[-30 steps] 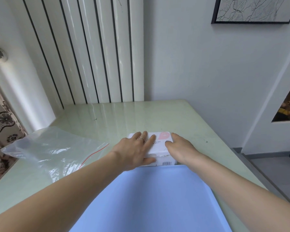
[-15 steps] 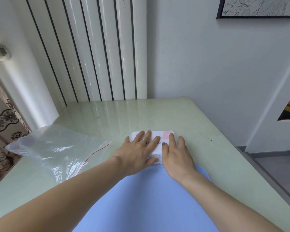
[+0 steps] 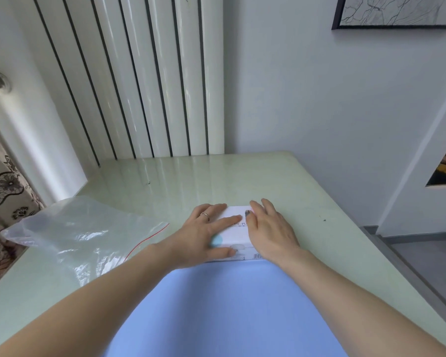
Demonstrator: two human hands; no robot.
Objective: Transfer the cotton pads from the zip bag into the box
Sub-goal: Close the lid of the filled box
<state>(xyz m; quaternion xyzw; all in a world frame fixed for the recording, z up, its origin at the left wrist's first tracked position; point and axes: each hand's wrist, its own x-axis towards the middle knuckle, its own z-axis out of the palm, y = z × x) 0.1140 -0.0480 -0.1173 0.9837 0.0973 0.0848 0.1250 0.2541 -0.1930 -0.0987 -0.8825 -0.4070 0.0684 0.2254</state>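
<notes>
A small white box (image 3: 238, 234) with printed lettering lies flat on the pale green table (image 3: 255, 181), its lid closed. My left hand (image 3: 204, 234) rests flat on the box's left half, fingers straight, a ring on one finger. On the right half lies my right hand (image 3: 271, 230), fingers straight and pressing down. The clear zip bag (image 3: 80, 230) with a red seal line lies crumpled to the left on the table. No cotton pads show in the bag or outside the box.
A white ribbed radiator (image 3: 139, 81) stands behind the table, with a wall to the right. The table's right edge drops to a grey floor (image 3: 422, 256). A patterned curtain (image 3: 3, 197) hangs at the far left. My blue clothing (image 3: 224, 313) fills the near foreground.
My right hand moved from the box's right side onto its top and now lies flat there. My left hand stayed on the box. The bag has not moved.
</notes>
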